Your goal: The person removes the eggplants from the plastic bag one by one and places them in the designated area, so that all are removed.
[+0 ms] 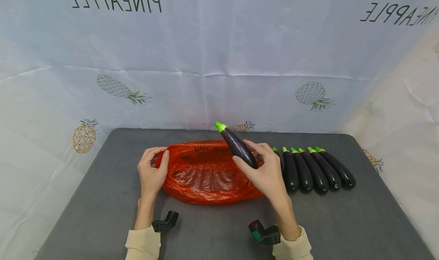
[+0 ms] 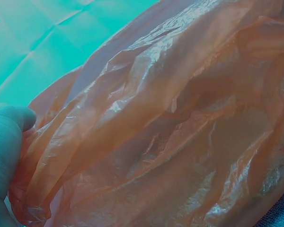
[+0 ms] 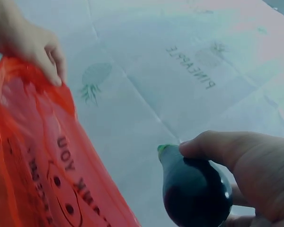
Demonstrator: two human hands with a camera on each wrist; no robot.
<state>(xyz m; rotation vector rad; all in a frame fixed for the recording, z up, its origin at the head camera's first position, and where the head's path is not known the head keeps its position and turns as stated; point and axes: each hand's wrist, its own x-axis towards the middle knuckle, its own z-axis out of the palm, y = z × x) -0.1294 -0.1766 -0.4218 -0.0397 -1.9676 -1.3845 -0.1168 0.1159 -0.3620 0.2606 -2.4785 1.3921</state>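
A red plastic bag (image 1: 205, 193) with printed lettering lies on the table, its mouth spread wide. My left hand (image 1: 152, 170) grips the bag's left rim, thumb inside the edge; the left wrist view shows the thin crumpled plastic (image 2: 132, 142) beside the fingers. My right hand (image 1: 262, 168) holds a dark purple eggplant (image 1: 238, 145) by its thick end, between thumb and fingers. The eggplant tilts with its green stem up and to the left, over the bag's right part. In the right wrist view its round end (image 3: 196, 198) faces the camera.
Several more eggplants (image 1: 317, 172) lie side by side right of the bag, stems toward the back. The grey table (image 1: 212, 233) ends at a white cloth backdrop (image 1: 212, 54) printed with pineapples.
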